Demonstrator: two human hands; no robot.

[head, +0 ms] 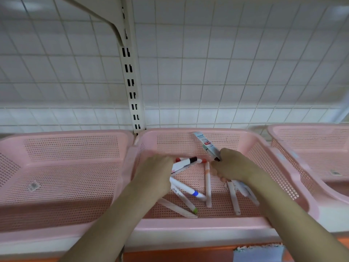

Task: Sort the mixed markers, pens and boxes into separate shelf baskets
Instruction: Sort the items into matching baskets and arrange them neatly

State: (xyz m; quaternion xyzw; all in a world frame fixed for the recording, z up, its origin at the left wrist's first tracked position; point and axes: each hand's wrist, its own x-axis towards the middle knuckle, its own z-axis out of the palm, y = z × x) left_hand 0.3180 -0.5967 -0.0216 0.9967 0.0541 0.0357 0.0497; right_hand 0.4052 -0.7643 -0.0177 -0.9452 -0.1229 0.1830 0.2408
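Both hands are inside the middle pink basket point(198, 223). My left hand point(154, 176) grips a bunch of white markers: a black-capped marker point(186, 162) and red-capped ones stick out to the right of it, and a blue-banded marker point(186, 188) points down-right. My right hand point(233, 165) holds a long narrow pen box point(204, 143) that stands up above the fist, with several white pens point(243, 190) trailing below the palm. Loose on the basket floor lie a pale orange pen point(207, 184), a green-tipped marker point(187, 202) and a flat white stick point(177, 208).
A pink basket point(62, 167) on the left holds only a barcode sticker point(33, 185). Another pink basket point(311, 148) stands at the right edge. Behind them is a white wire-grid back panel with a slotted upright point(131, 82). An orange shelf front point(188, 254) runs below.
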